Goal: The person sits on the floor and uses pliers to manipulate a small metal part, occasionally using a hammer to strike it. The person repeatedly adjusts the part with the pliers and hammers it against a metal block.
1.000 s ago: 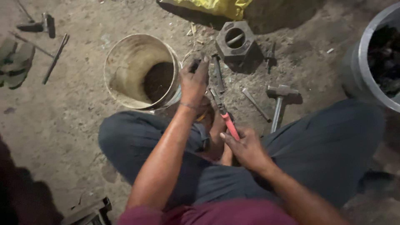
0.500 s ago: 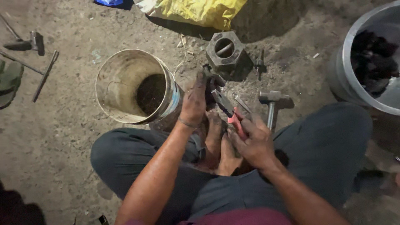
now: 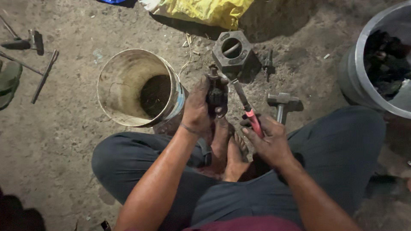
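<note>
From the head camera, your left hand [image 3: 198, 107] is closed around a dark greasy part [image 3: 216, 92], held upright just above your bare feet [image 3: 229, 149]. Your right hand [image 3: 269, 141] grips the red handle of a tool [image 3: 247, 109] whose metal shaft angles up to the part. Left of the part lies a tipped bucket [image 3: 124, 81]; beyond it sits a hexagonal block [image 3: 232, 49], and a hammer [image 3: 282, 102] lies near your right hand.
</note>
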